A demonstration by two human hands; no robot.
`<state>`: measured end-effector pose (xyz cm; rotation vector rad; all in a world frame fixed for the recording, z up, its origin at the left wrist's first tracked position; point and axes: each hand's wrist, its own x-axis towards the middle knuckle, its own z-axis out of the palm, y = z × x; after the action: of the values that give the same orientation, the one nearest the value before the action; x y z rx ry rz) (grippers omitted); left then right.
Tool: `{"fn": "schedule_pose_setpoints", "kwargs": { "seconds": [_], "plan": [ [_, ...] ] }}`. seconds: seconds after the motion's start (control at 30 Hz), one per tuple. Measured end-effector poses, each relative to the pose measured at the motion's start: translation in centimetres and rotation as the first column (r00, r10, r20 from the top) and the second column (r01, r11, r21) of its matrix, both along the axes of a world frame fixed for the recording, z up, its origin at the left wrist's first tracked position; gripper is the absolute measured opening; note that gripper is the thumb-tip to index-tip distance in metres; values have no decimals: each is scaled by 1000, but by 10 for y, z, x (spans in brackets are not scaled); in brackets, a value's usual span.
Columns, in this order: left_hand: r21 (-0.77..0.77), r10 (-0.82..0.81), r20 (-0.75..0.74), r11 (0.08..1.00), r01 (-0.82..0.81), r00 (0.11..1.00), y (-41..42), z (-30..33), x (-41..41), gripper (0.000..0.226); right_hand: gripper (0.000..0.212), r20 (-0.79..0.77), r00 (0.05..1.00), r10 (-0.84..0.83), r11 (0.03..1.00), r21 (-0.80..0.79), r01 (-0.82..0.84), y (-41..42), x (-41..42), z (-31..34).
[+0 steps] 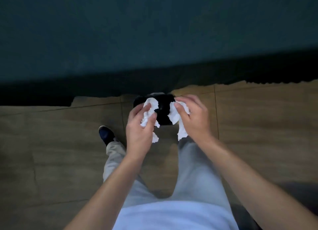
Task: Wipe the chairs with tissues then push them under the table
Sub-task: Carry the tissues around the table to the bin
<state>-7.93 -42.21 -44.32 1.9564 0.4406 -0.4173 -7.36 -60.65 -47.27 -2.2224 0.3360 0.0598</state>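
Note:
My left hand (139,126) grips a crumpled white tissue (150,107) between thumb and fingers. Beside it, my right hand (192,117) holds a second crumpled white tissue (174,116), whose tail hangs down below the palm. Both hands are raised in front of me over the floor, a small gap apart. Under them lies a dark rounded shape (163,107), partly hidden; I cannot tell what it is. No chair is in view. A large dark green surface (154,31) fills the upper half, possibly the table top.
Brown tiled floor (258,117) spreads left and right of me. My legs in light trousers and one dark shoe (106,135) stand on it. A deep shadow band runs under the dark surface's near edge (51,90).

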Motion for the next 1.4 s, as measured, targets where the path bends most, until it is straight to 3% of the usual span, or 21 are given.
{"fn": "schedule_pose_setpoints", "kwargs": {
  "seconds": [0.17,0.27,0.37,0.5,0.6,0.7,1.0,1.1,1.4],
  "plan": [
    [77,-201,-65,976,206,977,39,-96,12,29,32,-75,997,-36,991,-135,25,36,-2,-99],
    [97,-218,-132,968,231,967,50,-151,20,30,39,-184,981,-57,989,-146,30,52,0,-153],
    [187,-207,-183,952,241,961,52,-198,24,33,30,-264,963,-53,986,-165,9,56,2,-186],
    [153,-27,-329,985,82,944,43,-243,33,33,25,-436,891,-124,986,-155,62,51,9,-231],
    [82,151,-478,988,-127,865,38,-272,42,32,29,-572,791,-217,973,-191,128,45,8,-261],
    [88,215,-516,976,-198,829,37,-299,44,27,31,-668,691,-276,960,-218,173,50,7,-283],
    [164,194,-522,979,-125,831,40,-359,40,29,36,-634,740,-226,974,-142,176,74,32,-341],
    [142,224,-539,974,-175,812,36,-376,40,25,34,-618,760,-202,979,-142,146,76,39,-353],
    [153,323,-581,945,-290,747,22,-398,39,46,37,-710,688,-150,985,-47,166,72,37,-383]
  ]
}}
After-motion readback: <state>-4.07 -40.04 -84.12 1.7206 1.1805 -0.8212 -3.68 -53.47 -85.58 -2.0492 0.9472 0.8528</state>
